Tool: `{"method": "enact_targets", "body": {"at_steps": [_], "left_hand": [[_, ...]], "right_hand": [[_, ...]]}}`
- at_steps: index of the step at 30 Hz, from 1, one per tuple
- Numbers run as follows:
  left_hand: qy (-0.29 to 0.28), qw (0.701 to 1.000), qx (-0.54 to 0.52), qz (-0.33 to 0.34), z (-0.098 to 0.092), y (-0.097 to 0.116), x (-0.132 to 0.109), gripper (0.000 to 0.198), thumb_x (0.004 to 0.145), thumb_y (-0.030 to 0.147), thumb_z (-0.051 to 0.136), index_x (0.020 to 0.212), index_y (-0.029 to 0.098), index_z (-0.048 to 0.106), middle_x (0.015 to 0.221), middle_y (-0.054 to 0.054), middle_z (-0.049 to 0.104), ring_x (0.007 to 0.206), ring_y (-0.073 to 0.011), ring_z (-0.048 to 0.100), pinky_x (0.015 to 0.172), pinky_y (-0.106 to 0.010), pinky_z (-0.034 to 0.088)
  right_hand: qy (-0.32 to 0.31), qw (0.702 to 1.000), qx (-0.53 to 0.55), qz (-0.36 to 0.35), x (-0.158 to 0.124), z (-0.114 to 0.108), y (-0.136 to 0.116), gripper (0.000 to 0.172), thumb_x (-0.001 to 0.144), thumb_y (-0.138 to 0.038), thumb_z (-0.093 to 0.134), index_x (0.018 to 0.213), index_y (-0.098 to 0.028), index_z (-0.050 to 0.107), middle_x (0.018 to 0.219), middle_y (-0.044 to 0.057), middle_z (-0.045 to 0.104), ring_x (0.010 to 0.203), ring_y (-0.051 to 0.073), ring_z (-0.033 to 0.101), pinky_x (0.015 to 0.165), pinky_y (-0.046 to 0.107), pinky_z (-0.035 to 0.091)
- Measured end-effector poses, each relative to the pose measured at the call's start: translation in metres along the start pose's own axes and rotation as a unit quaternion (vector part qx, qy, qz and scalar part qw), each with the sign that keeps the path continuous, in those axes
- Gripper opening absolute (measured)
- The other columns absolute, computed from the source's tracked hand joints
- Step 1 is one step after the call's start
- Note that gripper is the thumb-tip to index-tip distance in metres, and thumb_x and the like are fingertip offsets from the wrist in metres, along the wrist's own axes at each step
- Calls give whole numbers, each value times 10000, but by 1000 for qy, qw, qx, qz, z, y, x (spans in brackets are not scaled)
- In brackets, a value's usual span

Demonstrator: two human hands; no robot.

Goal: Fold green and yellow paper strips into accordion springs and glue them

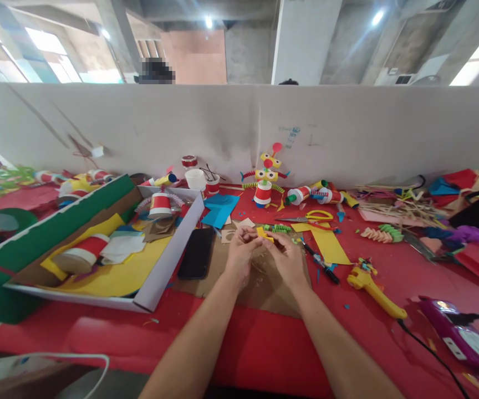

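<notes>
Between my two hands, just above a brown cardboard sheet [260, 293], is a small piece of yellow paper [265, 235]. My left hand [240, 252] pinches its left side with thumb and fingertips. On the other side my right hand [286, 256] has its fingers closed on the same piece. Right behind the hands lies a green folded paper strip [280, 228]. A craft knife [320, 262] rests to the right of my right hand, near a flat yellow paper sheet [331, 246]. Yellow-handled scissors [316, 216] lie farther back.
An open box [168, 257] with paper and a cup stands left, beside a black phone [197, 254]. A paper-cup figure [262, 191] stands against the white partition [160, 127]. At right are a yellow glue gun [376, 291] with a cord, a purple power strip [462, 332] and wooden sticks [406, 208].
</notes>
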State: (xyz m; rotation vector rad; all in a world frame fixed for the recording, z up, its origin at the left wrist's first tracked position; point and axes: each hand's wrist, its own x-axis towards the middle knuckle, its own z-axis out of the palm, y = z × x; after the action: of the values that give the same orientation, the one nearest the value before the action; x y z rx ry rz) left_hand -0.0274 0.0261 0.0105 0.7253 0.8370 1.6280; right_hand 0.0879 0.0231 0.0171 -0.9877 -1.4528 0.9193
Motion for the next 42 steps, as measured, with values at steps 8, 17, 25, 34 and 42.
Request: {"method": "enact_targets", "body": {"at_steps": [8,17,25,34,42], "left_hand": [[-45,998,48,-25,1,-3,-7,306,556,196,736,852,149,671,831,-45,674,752,-130,590,759,-260,431],[8,992,113,-57,0,4,-44,267,540,268,746,763,128,706,706,-57,678,639,-129,585,664,-255,438],[-10,992,127,-6,-11,-10,-80,216,592,311,702,743,156,697,700,-19,669,657,-138,578,677,-260,438],[-21,978,205,38,-17,-13,-91,121,636,273,651,671,158,668,551,3,613,533,-112,516,552,-218,382],[5,988,148,42,-15,-13,-91,183,578,303,705,673,150,670,549,3,616,538,-108,523,577,-228,390]], "right_hand": [[6,998,52,36,-2,-2,14,294,755,-393,580,968,-214,673,1009,66,662,950,223,587,795,356,475],[0,991,84,105,-25,1,-2,302,657,-408,647,846,-175,677,801,50,692,698,195,629,692,361,513],[63,983,125,119,-78,2,0,296,669,-426,637,824,-173,627,751,36,666,658,164,614,678,326,505],[66,996,-9,58,-105,-3,1,210,774,-398,519,780,-195,574,648,-4,573,567,141,522,542,256,424],[80,995,28,57,-103,-2,4,212,790,-410,484,818,-204,526,635,-29,518,530,123,490,492,239,405]]}}
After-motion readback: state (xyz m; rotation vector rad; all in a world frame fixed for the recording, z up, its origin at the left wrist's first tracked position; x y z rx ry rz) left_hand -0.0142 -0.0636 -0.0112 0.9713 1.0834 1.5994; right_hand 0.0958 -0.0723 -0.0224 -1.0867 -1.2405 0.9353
